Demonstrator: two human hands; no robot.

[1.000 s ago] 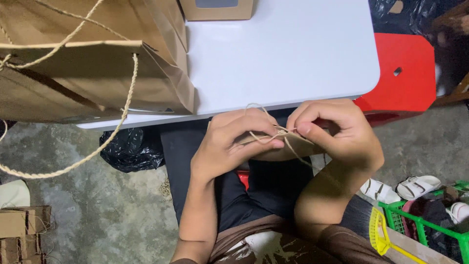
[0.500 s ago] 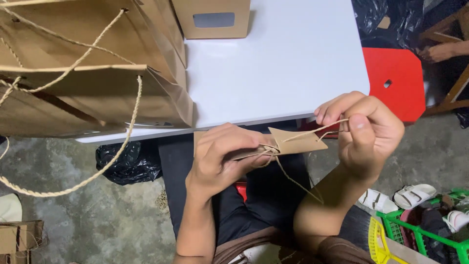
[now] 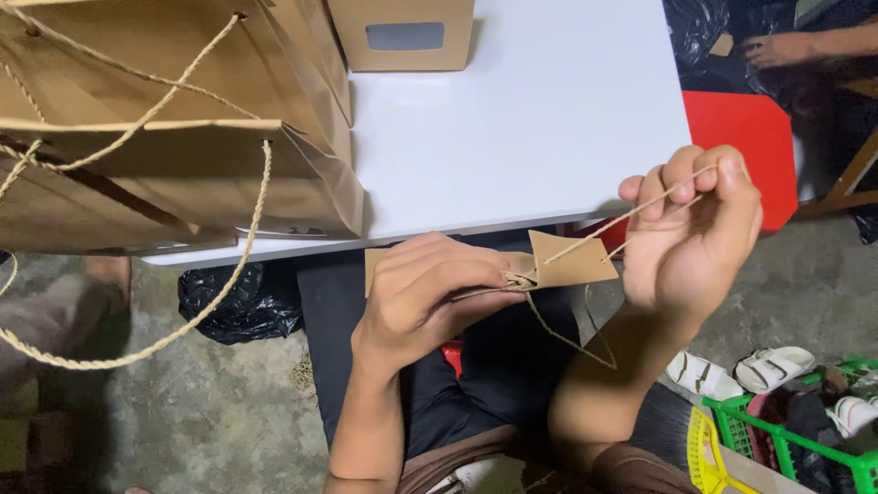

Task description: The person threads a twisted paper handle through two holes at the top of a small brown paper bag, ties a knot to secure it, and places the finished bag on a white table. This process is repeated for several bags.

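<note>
- The left hand point(image 3: 425, 293) is closed around a small brown paper tag point(image 3: 572, 261), pinching it at the spot where a thin twine string point(image 3: 631, 215) is tied.
- The right hand point(image 3: 695, 233) is raised beside the tag, its fingers curled shut on the string, which runs taut from the tag up across those fingers.
- A loose loop of the same string hangs below the tag, over the person's lap.
- Tag and string sit just in front of the near edge of the white table point(image 3: 530, 119), between the two hands.
- Brown paper bags point(image 3: 174, 174) with rope handles stand on the left of the table; a small brown box point(image 3: 402, 37) with a window stands at the far edge.
- A red stool point(image 3: 741, 137) is to the right, with another person's hand point(image 3: 777, 46) beyond it.
- A green basket point(image 3: 796, 439) and white sandals point(image 3: 750, 370) lie on the floor at lower right.
</note>
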